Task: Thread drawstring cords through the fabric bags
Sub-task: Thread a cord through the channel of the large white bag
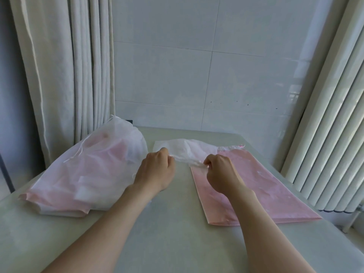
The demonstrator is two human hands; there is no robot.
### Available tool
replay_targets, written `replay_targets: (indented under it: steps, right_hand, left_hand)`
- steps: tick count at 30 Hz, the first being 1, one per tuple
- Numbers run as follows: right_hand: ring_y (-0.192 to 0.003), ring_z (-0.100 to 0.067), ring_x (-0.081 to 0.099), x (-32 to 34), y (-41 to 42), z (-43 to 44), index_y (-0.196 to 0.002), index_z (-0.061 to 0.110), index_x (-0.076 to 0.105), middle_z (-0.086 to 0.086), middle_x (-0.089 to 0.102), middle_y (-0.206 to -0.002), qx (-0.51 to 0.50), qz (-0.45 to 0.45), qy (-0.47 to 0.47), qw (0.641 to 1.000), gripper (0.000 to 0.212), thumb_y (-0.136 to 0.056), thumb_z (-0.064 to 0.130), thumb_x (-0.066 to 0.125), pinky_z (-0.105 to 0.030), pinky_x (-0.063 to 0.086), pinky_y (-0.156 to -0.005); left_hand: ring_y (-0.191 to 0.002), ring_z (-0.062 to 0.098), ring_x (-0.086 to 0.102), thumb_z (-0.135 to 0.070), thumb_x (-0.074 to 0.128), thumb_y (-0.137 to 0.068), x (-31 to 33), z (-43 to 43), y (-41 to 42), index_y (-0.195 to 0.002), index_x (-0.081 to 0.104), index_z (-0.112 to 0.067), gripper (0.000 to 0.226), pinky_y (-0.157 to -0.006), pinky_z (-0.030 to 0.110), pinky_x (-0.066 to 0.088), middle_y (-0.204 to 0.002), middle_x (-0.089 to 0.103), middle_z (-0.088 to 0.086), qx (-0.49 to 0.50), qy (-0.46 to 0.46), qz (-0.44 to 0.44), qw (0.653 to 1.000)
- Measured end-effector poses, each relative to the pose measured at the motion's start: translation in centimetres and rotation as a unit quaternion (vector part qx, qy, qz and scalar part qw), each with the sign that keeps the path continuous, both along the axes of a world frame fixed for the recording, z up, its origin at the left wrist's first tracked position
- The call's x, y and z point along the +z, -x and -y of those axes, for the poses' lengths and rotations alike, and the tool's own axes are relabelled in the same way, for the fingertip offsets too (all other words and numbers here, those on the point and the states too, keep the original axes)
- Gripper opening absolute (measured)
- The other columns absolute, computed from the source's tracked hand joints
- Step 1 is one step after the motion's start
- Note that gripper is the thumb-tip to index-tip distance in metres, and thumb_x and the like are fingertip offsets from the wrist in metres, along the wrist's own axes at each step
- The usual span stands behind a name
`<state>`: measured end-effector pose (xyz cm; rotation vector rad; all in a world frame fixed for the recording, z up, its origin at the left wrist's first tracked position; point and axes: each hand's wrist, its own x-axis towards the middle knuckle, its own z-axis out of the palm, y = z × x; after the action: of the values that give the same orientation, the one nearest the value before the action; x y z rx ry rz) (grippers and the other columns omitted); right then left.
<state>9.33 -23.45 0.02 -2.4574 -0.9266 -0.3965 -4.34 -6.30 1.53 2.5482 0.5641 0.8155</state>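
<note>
A white sheer fabric bag lies crumpled across the middle of the table. My left hand pinches its near edge on the left. My right hand pinches the same bunched edge a little to the right. The stretch of fabric between the two hands is gathered into a thin strip. Whether a cord runs inside that strip I cannot tell. A stack of flat pink bags lies under and to the right of my right hand.
A large sheer sack stuffed with pink and white bags sits at the left of the table, a white drawstring hanging from it. Curtains hang on the left, a white radiator stands on the right, and a tiled wall rises behind the pale table.
</note>
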Motion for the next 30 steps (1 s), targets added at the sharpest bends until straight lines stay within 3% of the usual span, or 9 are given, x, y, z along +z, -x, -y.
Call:
replay_targets:
  steps: [3, 6, 8, 13, 20, 24, 27, 30]
  right_hand:
    - [-0.081, -0.030, 0.059, 0.5, 0.8, -0.2, -0.091, 0.008, 0.063, -0.009, 0.062, -0.089, -0.010, 0.004, -0.031, 0.999, 0.025, -0.101, 0.018, 0.042, -0.042, 0.050, -0.067]
    - [-0.066, -0.025, 0.059, 1.1, 1.5, -0.1, -0.075, 0.017, 0.055, 0.001, 0.060, -0.073, -0.087, 0.012, -0.033, 0.996, 0.042, -0.101, 0.050, 0.051, -0.033, 0.040, -0.053]
    - [-0.058, -0.021, 0.053, 1.5, 1.8, 0.0, -0.063, 0.018, 0.049, 0.005, 0.053, -0.059, -0.105, -0.002, -0.067, 0.992, 0.053, -0.097, 0.058, 0.057, -0.030, 0.037, -0.052]
    - [-0.053, -0.023, 0.038, 1.6, 1.2, -0.1, -0.055, 0.016, 0.037, 0.005, 0.036, -0.049, -0.118, -0.052, -0.179, 0.975, 0.051, -0.090, 0.036, 0.068, -0.027, 0.029, -0.052]
    - [-0.054, -0.028, 0.048, 1.1, 0.5, 0.8, -0.062, 0.015, 0.040, -0.001, 0.048, -0.056, -0.199, 0.018, -0.118, 0.973, 0.044, -0.095, 0.030, 0.063, -0.030, 0.037, -0.054]
    - [-0.060, -0.031, 0.054, 0.9, 0.5, 0.9, -0.065, 0.014, 0.042, -0.003, 0.055, -0.062, -0.208, 0.035, -0.097, 0.973, 0.041, -0.098, 0.031, 0.059, -0.031, 0.040, -0.055]
    - [-0.065, -0.032, 0.057, 0.9, 0.2, 1.3, -0.070, 0.014, 0.052, -0.005, 0.059, -0.068, -0.151, 0.012, -0.056, 0.987, 0.047, -0.105, 0.045, 0.046, -0.032, 0.040, -0.055]
    - [-0.070, -0.033, 0.058, 1.2, 0.2, 1.2, -0.076, 0.008, 0.058, -0.010, 0.066, -0.077, -0.114, -0.056, -0.034, 0.991, 0.066, -0.105, 0.054, 0.021, -0.035, 0.038, -0.054]
  left_hand:
    - [-0.078, 0.033, 0.055, -0.051, 0.042, -0.104, 0.0, 0.2, 0.0, -0.069, 0.045, -0.019, 0.047, -0.061, 0.035, 0.038, -0.076, 0.061, -0.001, 0.033, -0.002, 0.006, 0.999]
    - [-0.077, 0.036, 0.054, -0.049, 0.042, -0.105, -0.3, -0.3, -0.2, -0.063, 0.043, -0.017, 0.053, -0.060, 0.034, 0.037, -0.070, 0.055, 0.002, 0.058, 0.019, 0.009, 0.998]
    - [-0.078, 0.037, 0.053, -0.046, 0.043, -0.106, -0.4, -0.8, -0.3, -0.063, 0.043, -0.017, 0.052, -0.062, 0.035, 0.038, -0.069, 0.052, 0.002, 0.072, 0.030, 0.007, 0.997]
    - [-0.079, 0.037, 0.053, -0.039, 0.041, -0.107, 0.1, -2.1, 0.0, -0.069, 0.047, -0.016, 0.045, -0.065, 0.035, 0.040, -0.075, 0.057, 0.006, 0.111, 0.032, 0.009, 0.993]
    - [-0.095, 0.043, 0.063, -0.033, 0.034, -0.111, 0.6, -3.2, 0.9, -0.089, 0.054, -0.017, 0.034, -0.071, 0.037, 0.039, -0.103, 0.069, 0.015, 0.178, -0.026, -0.013, 0.984]
    - [-0.083, 0.041, 0.059, -0.037, 0.033, -0.112, 0.6, -2.7, 1.0, -0.092, 0.055, -0.015, 0.037, -0.067, 0.037, 0.037, -0.098, 0.069, 0.014, 0.167, -0.071, 0.017, 0.983]
    - [-0.073, 0.035, 0.045, -0.040, 0.032, -0.111, 1.0, -2.8, 1.3, -0.082, 0.046, -0.017, 0.039, -0.064, 0.038, 0.037, -0.087, 0.066, 0.012, 0.148, -0.074, 0.058, 0.984]
    - [-0.074, 0.036, 0.049, -0.039, 0.034, -0.107, 1.1, -2.6, 1.0, -0.075, 0.045, -0.013, 0.043, -0.068, 0.039, 0.039, -0.080, 0.057, 0.009, 0.123, -0.051, 0.048, 0.990]
